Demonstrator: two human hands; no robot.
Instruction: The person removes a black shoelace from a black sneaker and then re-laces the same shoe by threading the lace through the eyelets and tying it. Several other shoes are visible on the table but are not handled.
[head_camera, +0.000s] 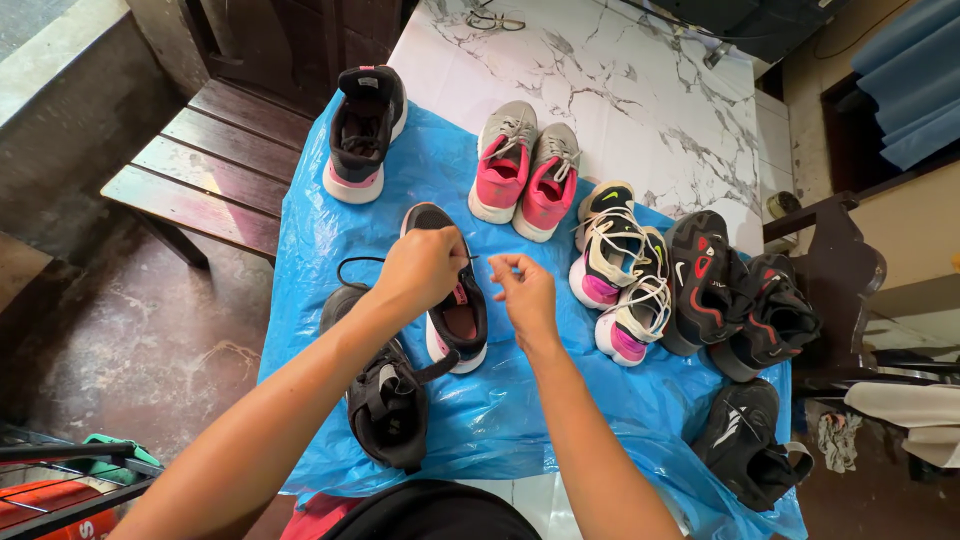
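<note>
A black sneaker with a pink lining (458, 318) lies on the blue plastic sheet (500, 400) in the middle of the table. My left hand (422, 266) is closed over its upper part, pinching a black lace (352, 263) that loops out to the left. My right hand (524, 290) hovers just right of the sneaker with its fingertips pinched; what it pinches is too thin to make out.
A black sandal (385, 400) lies near the front edge. Further back are a black-and-pink sneaker (364, 130) and a grey-pink pair (525, 170). On the right are a white-pink pair (620, 270), black-red shoes (735, 295) and a black shoe (750, 440). A wooden bench (200, 170) stands left.
</note>
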